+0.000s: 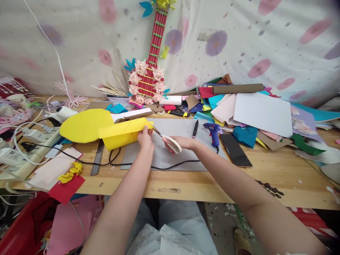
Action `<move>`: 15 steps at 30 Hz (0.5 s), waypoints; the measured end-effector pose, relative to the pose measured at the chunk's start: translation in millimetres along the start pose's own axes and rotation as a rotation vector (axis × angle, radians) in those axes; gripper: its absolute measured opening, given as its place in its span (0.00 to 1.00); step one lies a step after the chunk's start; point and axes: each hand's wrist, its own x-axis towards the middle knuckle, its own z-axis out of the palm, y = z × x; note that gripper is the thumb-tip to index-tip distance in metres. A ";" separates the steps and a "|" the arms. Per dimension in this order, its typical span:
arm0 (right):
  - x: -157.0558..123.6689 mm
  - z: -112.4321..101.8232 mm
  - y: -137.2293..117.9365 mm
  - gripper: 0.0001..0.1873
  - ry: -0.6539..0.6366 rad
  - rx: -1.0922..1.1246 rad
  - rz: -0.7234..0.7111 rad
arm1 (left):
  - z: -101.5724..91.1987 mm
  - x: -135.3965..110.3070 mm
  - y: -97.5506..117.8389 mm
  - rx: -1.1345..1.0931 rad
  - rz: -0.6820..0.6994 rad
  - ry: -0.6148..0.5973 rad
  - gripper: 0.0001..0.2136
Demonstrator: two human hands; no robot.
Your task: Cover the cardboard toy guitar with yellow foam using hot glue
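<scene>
My left hand (145, 137) grips the right end of a rolled yellow sheet (122, 134), which looks like foam or craft paper. In my right hand (176, 142) is a pair of scissors with white handles (174, 144). Their blades point up and left, at the sheet's right edge beside my left fingers. Whether the blades are cutting into it cannot be made out. Left of the roll, a yellow rounded cutout (85, 125) lies on the table, its right end partly behind the roll. Beneath both hands is a grey cutting mat (170, 156).
A blue glue gun (212, 134), black pen (195, 129) and phone (235, 149) lie to the right. Coloured sheets (261, 109) pile up behind them. A red paper guitar (148, 78) leans on the back curtain. A black cable (175, 165) crosses the mat; a metal ruler (97, 157) lies left.
</scene>
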 end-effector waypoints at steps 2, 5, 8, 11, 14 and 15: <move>0.9 -1.7 1.2 0.28 -0.006 0.005 -0.006 | 0.1 -3.3 0.4 -0.008 -0.015 -0.005 0.04; 1.0 -5.4 3.0 0.27 -0.023 0.043 -0.004 | -1.3 -6.2 1.7 -0.003 -0.014 -0.036 0.05; 1.2 -8.0 4.3 0.26 -0.040 0.071 -0.013 | -2.8 -7.4 1.4 0.035 -0.006 -0.060 0.05; 3.0 -8.2 6.5 0.26 -0.051 0.086 -0.038 | -2.8 -9.1 -0.5 0.061 -0.005 -0.050 0.05; 5.7 -7.8 10.3 0.26 -0.056 0.117 -0.041 | -1.1 -11.8 -1.9 0.062 -0.013 -0.033 0.06; 6.5 -7.7 11.7 0.26 -0.057 0.127 -0.042 | -0.5 -12.8 -1.9 0.058 -0.017 -0.032 0.06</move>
